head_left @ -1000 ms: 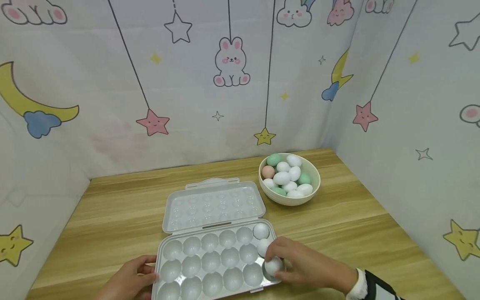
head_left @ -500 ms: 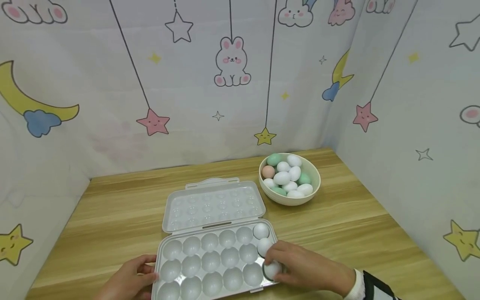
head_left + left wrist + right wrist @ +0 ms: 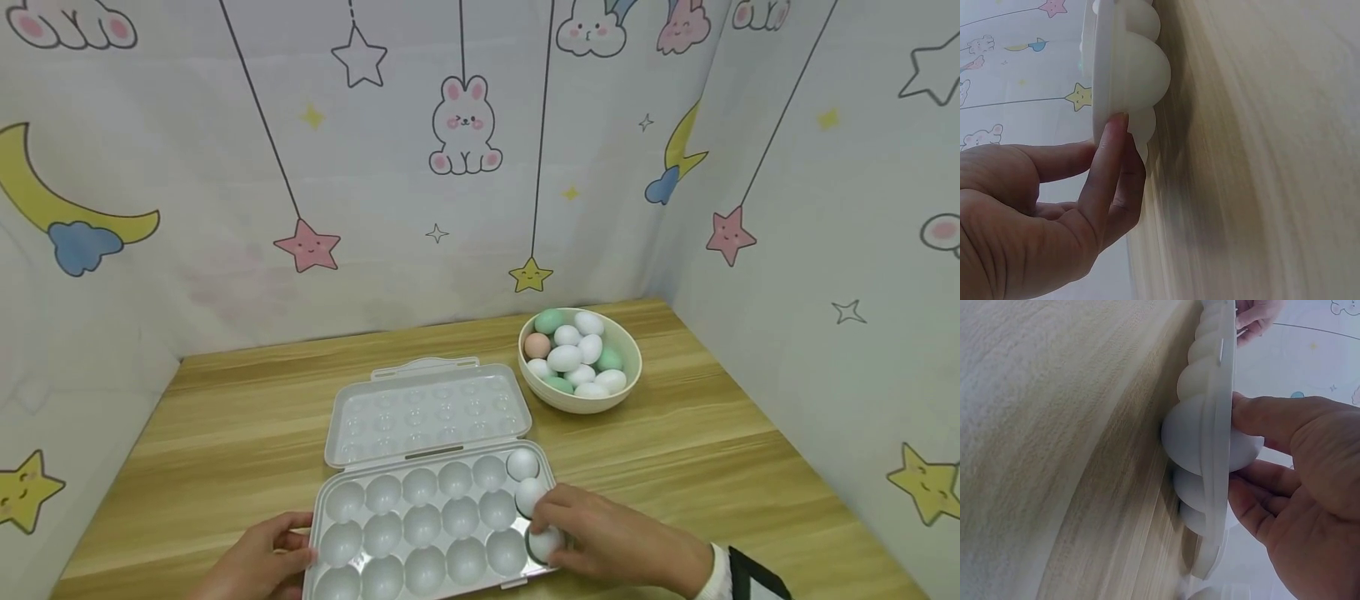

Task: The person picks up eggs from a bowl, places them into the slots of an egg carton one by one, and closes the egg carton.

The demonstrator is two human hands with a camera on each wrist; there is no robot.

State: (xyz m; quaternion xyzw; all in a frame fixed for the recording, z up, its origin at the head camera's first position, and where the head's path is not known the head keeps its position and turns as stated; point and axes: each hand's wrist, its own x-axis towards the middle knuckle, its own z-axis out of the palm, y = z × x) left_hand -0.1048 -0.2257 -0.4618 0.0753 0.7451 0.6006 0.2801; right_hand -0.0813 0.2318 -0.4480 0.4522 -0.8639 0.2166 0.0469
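Head view: two eggs (image 3: 522, 465) occupy the tray's (image 3: 422, 525) right column; the right hand's (image 3: 607, 535) fingers pinch a third egg (image 3: 545, 546) at the near-right cup. Other visible cups are unfilled; the far-right bowl (image 3: 577, 405) holds more eggs (image 3: 564, 358).

Left wrist view: the left hand (image 3: 1054, 234) pinches the rim, one fingertip beneath.

Right wrist view: the third egg protrudes above the rim.

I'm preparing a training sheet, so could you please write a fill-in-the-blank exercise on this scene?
The right hand holds an egg coloured ____.
The carton's lid is ____, not shut.
The bowl shows exactly ____ orange-pink egg.
The carton's eggless end is held by the ____ hand.

Missing words: white; open; one; left.
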